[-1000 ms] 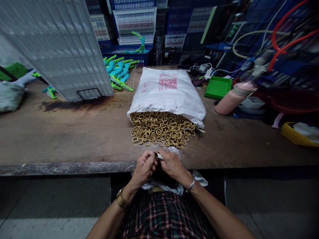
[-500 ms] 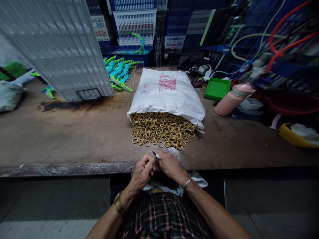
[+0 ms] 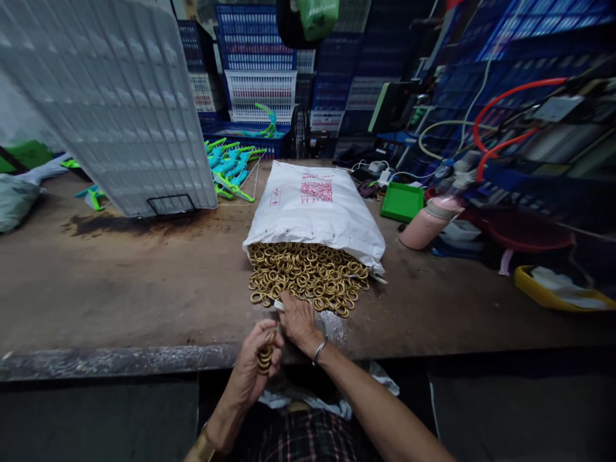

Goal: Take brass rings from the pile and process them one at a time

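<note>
At the lower centre of the frame, a person's left hand curls its grip around a few gold-coloured rings, apparently to keep them together in a short stack. The right hand reaches in just above it, its grip narrowed on a small pale tool with a dark end, angled toward the left of the frame, probably so the fingertips stay free at the near edge of the pile; whether they also pinch a ring cannot be told. Loose rings spread across the centre of the frame from the mouth of a white sack, which lies flat on a brown desk. The sack's opening faces the bottom of the frame, seemingly to bring its contents within easy reach. To its right, a green tray and a pink bottle sit near each other, likely set aside to leave working room.
</note>
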The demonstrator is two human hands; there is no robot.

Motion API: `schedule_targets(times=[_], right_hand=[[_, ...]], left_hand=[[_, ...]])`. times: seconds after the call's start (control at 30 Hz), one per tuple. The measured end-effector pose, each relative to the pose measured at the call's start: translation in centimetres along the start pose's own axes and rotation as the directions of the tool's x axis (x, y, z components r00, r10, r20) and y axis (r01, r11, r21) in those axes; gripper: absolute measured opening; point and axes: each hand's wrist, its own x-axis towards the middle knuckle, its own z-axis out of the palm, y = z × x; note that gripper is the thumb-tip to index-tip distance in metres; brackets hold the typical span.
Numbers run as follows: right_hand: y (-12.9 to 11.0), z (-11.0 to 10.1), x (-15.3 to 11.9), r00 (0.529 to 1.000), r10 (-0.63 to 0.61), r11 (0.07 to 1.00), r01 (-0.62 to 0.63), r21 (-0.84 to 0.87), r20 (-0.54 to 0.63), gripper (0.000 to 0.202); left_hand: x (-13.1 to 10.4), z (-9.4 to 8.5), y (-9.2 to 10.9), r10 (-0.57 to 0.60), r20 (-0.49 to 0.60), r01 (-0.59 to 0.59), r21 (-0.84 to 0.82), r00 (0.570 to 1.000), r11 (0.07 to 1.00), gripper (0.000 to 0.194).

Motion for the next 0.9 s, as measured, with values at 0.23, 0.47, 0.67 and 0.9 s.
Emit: schedule_targets(times=[0.23, 0.47, 0.67, 0.9], right_hand=[[0.1, -0.2, 0.1, 0.999, 0.044, 0.999, -0.044, 0.003, 0.005, 0.016], [1.3, -0.4, -0.8, 0.999, -0.050, 0.999, 0.050, -0.002, -0.004, 0.021], [2.9, -0.6, -2.5, 0.987, -0.146, 0.948, 0.160, 0.275, -0.072, 0.016], [2.0, -2.7, -4.3, 0.992, -0.109, 0.775, 0.127, 0.619, -0.067, 0.017]], left_hand=[[0.5, -0.8, 0.1, -0.058, 0.005, 0.058, -0.158, 0.998, 0.986, 0.032], [1.0, -0.8, 0.2, -0.041, -0.081, 0.030, -0.136, 0.996, 0.990, 0.040], [1.6, 0.3, -0.2, 0.022, -0.108, -0.009, 0.124, 0.994, 0.992, 0.044], [1.8, 0.9, -1.1, 0.110, -0.076, -0.066, 0.439, 0.991, 0.896, 0.039]])
